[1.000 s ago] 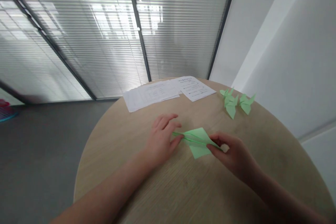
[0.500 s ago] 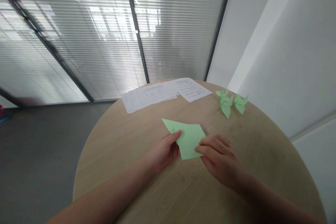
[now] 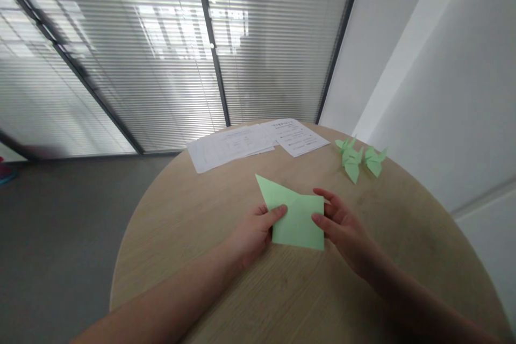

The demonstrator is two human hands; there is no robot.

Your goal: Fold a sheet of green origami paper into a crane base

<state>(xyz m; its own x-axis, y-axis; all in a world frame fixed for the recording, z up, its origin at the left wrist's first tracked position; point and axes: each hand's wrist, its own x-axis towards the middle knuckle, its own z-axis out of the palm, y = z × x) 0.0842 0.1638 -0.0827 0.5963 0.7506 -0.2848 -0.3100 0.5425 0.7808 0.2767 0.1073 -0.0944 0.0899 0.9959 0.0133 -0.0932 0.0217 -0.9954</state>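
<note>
A folded sheet of green origami paper (image 3: 299, 223) is held up over the table, one pointed flap sticking out to the upper left of a squarish part. My left hand (image 3: 258, 231) grips its left side, thumb on the front face and fingers behind. At the right edge, my right hand (image 3: 342, 231) has its thumb on the front, with the other fingers partly hidden behind the paper. Folded green paper cranes (image 3: 352, 158) stand together at the table's far right, beyond my right hand, with another crane (image 3: 374, 161) beside them.
The round wooden table (image 3: 173, 209) fills the lower middle. Printed white sheets (image 3: 234, 145) overlap at its far edge, with another printed page (image 3: 302, 140) to their right. Behind are glass panels with blinds (image 3: 274, 54); a white wall (image 3: 463, 91) stands on the right.
The green paper has turned so its squarish part sits more level. My right hand has shifted from the lower right corner up along the right edge, its fingers now more spread.
</note>
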